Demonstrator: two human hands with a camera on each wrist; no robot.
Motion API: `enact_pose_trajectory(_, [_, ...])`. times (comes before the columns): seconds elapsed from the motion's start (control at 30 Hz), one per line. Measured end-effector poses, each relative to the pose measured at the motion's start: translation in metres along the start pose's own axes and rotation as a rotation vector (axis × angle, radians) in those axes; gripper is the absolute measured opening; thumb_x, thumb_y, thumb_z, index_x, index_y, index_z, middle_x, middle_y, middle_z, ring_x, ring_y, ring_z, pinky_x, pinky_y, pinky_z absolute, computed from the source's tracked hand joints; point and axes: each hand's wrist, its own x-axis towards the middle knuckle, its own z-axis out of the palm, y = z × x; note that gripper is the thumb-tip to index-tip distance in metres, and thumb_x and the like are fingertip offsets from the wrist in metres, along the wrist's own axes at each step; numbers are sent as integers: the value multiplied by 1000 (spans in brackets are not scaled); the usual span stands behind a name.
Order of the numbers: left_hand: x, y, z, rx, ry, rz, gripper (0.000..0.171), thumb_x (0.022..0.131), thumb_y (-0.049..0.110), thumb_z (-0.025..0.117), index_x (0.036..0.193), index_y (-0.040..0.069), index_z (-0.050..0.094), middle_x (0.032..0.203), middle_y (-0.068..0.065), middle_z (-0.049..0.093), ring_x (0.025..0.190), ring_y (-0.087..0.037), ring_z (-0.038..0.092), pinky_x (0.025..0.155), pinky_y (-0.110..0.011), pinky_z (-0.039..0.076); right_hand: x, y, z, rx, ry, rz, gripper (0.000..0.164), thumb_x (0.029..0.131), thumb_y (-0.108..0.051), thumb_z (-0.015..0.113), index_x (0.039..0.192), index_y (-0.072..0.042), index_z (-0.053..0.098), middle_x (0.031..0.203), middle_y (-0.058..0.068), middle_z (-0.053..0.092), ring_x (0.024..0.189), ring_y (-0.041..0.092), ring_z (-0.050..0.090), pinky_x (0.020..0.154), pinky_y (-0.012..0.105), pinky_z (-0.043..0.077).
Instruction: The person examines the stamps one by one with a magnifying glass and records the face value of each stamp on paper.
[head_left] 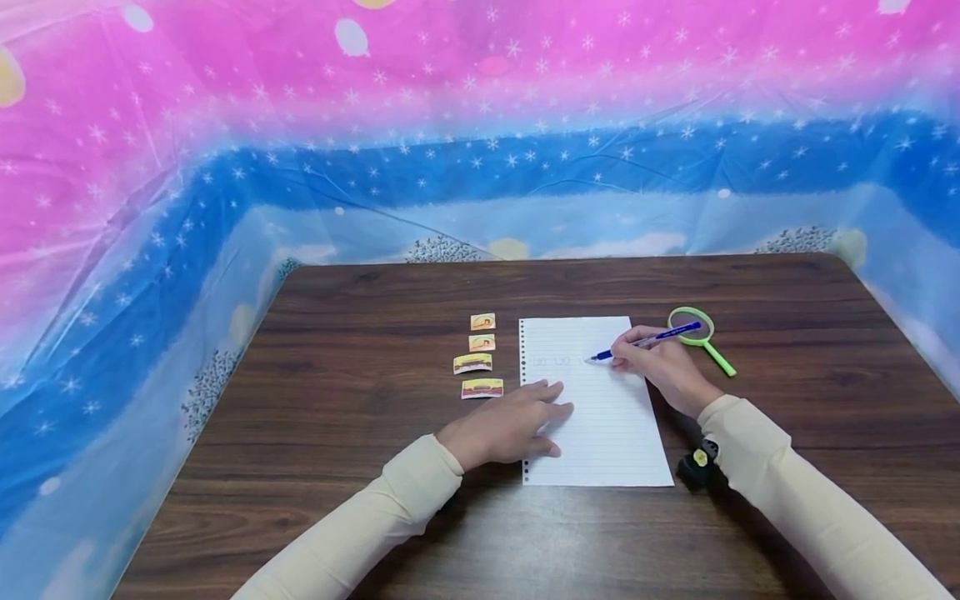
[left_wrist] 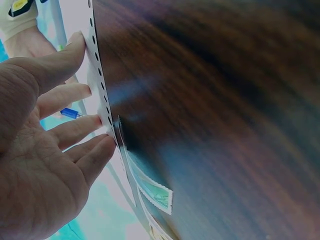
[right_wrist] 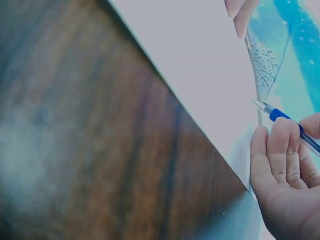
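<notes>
A sheet of lined paper (head_left: 592,442) with punched holes down its left edge lies on the table. My right hand (head_left: 663,367) holds a blue pen (head_left: 648,340), its tip on the sheet at the end of a faint row of handwriting (head_left: 551,362). In the right wrist view the pen (right_wrist: 277,116) sits between thumb and fingers. With fingers spread, my left hand (head_left: 510,423) rests on the sheet's left edge. The left wrist view shows that hand (left_wrist: 55,130) with its fingertips on the paper beside the holes.
Left of the sheet, several small stamps stand in a column, two small ones (head_left: 483,322) above two wider yellow and red ones (head_left: 482,388). A green magnifying glass (head_left: 720,358) lies beyond my right hand. A patterned cloth (head_left: 480,158) hangs behind the wooden table (head_left: 337,350).
</notes>
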Motion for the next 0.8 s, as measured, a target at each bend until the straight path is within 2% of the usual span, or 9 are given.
enact_pose_trajectory(0.3, [0, -1, 0, -1, -1, 1, 63, 98, 34, 68, 153, 15, 47, 164, -11, 29, 153, -25, 23, 122, -37, 23, 0, -2, 0, -14, 16, 19, 23, 100, -15, 64, 104, 7, 62, 100, 20, 68, 86, 17, 69, 84, 23, 56])
enact_pose_trajectory(0.6, [0, 0, 0, 2, 1, -2, 62, 98, 35, 69, 153, 15, 47, 163, -11, 30, 153, -25, 23, 122, -37, 22, -1, -2, 0, -4, -24, -1, 24, 99, -15, 64, 104, 9, 64, 92, 14, 71, 85, 19, 69, 84, 25, 56])
enact_pose_trajectory(0.8, [0, 0, -1, 1, 3, 2, 62, 98, 34, 68, 153, 14, 47, 163, -12, 30, 152, -26, 23, 122, -37, 22, -2, -2, -2, 2, -3, 40, 29, 99, -22, 67, 107, 6, 63, 101, 17, 70, 90, 18, 70, 86, 23, 55])
